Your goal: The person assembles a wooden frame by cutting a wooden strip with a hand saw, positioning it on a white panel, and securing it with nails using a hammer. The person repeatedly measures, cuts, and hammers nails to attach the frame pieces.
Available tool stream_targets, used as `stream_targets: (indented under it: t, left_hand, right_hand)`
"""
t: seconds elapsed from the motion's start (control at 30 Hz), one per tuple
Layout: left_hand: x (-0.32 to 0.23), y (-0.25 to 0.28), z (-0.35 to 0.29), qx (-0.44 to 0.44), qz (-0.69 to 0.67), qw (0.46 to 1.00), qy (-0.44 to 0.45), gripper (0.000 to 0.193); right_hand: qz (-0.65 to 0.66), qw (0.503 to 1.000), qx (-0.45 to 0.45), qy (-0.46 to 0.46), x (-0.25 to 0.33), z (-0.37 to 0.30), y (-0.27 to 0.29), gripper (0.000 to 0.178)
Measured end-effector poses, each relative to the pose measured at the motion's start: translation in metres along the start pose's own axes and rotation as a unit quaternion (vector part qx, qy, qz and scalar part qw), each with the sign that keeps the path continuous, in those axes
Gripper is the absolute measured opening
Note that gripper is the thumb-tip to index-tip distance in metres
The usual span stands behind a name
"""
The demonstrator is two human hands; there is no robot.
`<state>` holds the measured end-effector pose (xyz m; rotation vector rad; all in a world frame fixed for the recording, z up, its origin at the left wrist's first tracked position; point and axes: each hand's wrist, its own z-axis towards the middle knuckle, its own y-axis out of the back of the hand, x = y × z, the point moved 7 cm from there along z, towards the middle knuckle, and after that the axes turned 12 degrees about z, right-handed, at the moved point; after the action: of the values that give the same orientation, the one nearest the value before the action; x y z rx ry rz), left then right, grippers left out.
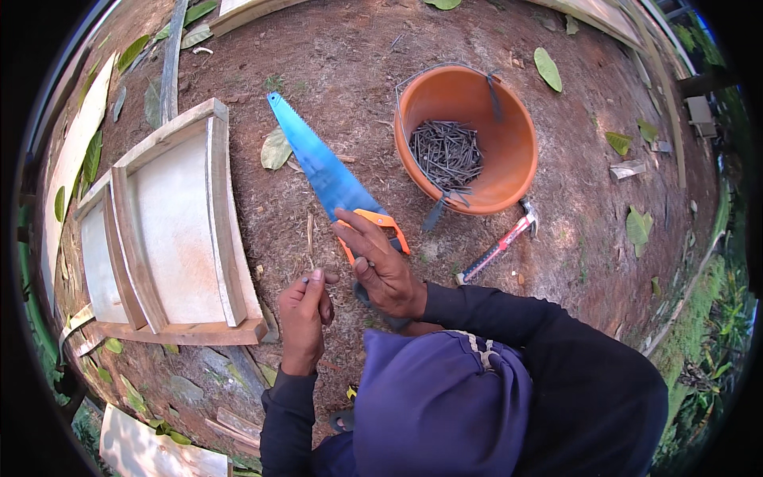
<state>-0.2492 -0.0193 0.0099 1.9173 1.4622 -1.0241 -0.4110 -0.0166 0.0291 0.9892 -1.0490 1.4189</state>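
My left hand point(305, 316) is closed in a pinch, with the small grey end of what looks like a nail point(304, 280) showing at the fingertips. To its right, my right hand point(388, 274) has its fingers stretched out and holds nothing visible. Those fingers hide part of the orange handle of a handsaw point(322, 167); whether they touch it I cannot tell. The saw's blue blade lies on the soil, pointing away to the upper left. Beyond my right hand stands an orange bucket point(513, 151) with many loose nails point(447, 155) inside.
A claw hammer point(501, 245) with a red and black handle lies below the bucket. On the left rests a wooden frame point(214, 215) backed with a pale panel. Boards point(171, 63) and fallen leaves point(548, 68) are scattered over the brown soil.
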Motion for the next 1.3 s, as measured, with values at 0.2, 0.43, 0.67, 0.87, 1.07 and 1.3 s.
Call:
stream_targets:
  t: [0.2,0.43,0.67,0.87,1.07,1.3]
  left_hand:
    - [0.008,-0.017,0.001,0.097,-0.185,0.973,0.099,0.028]
    - [-0.009,0.019,0.011,0.032,-0.132,0.991,0.007,0.016]
    - [-0.034,0.112,0.009,-0.09,-0.018,0.995,-0.047,0.016]
    - [-0.039,0.181,0.002,-0.221,-0.061,0.971,-0.064,0.016]
    - [-0.031,0.226,0.015,-0.306,0.257,0.915,-0.052,0.039]
    - [-0.012,0.208,0.03,-0.262,0.586,0.764,0.062,0.073]
  right_hand:
    - [-0.169,0.951,0.175,0.191,0.016,-0.009,-0.02,0.068]
    - [-0.17,0.975,0.141,0.016,0.0,-0.006,0.001,0.053]
    - [-0.379,0.87,0.151,-0.277,-0.043,-0.092,0.116,0.02]
    - [-0.435,0.827,0.113,-0.338,-0.043,-0.154,0.176,0.022]
    - [-0.499,0.752,0.128,-0.412,-0.037,-0.173,0.185,0.031]
    - [-0.535,0.717,0.121,-0.429,-0.034,-0.239,0.235,0.029]
